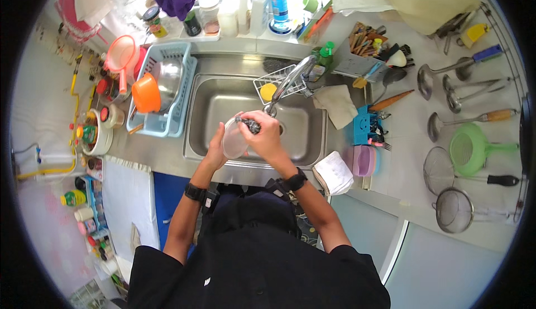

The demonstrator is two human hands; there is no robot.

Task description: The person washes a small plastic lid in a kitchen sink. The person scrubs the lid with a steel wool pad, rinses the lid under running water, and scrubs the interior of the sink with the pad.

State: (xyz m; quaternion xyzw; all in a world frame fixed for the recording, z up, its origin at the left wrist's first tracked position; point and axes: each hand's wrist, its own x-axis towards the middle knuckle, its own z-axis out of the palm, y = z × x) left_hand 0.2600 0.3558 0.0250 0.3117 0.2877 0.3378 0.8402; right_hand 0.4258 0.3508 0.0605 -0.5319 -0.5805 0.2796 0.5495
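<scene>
Over the near left part of a stainless steel sink, my left hand holds a translucent plastic container tilted, its fingers around the side. My right hand grips a dark grey scouring pad against the container's rim. Just beyond my hands, the metal faucet arches over the basin. A white wire rack at the back of the sink holds a yellow round sponge. Whether water is running cannot be told.
Left of the sink, a light blue basket holds an orange dipper and a metal bowl. A green soap bottle stands behind the faucet. Cloths lie at the right. Ladles and strainers hang on the right wall.
</scene>
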